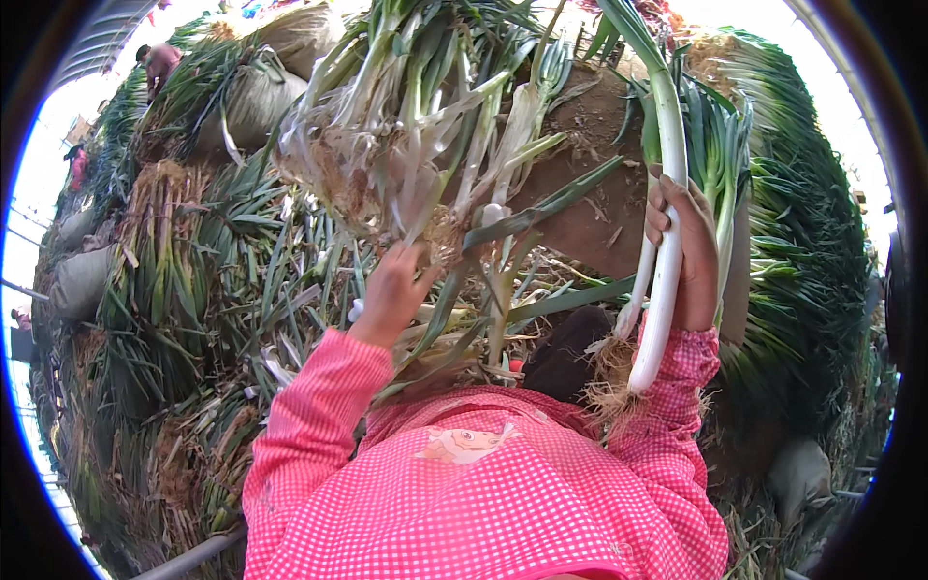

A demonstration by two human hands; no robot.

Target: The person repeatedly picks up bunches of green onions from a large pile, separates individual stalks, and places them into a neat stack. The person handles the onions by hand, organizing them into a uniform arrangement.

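My right hand (681, 225) is closed around large green onions. The thick white stalk (661, 312) hangs root end down along my right sleeve, with its green leaves rising above the hand. A thinner stalk (639, 286) with shaggy roots lies beside it. My left hand (395, 290), blurred, is at the lower edge of a heap of onions with pale, papery outer leaves (362, 159). Its fingertips touch or overlap thin, dry skins near a root tuft (444, 235); whether they pinch anything is unclear. A loose green leaf (554, 203) crosses to the right of that heap.
A dense row of green onions (805, 246) stands along the right. Onion bundles (159, 254) and leaf scraps cover the left side. Filled sacks (261, 101) lie at the upper left, where another person (161, 65) is bent over. A metal pipe (192, 557) runs at the lower left.
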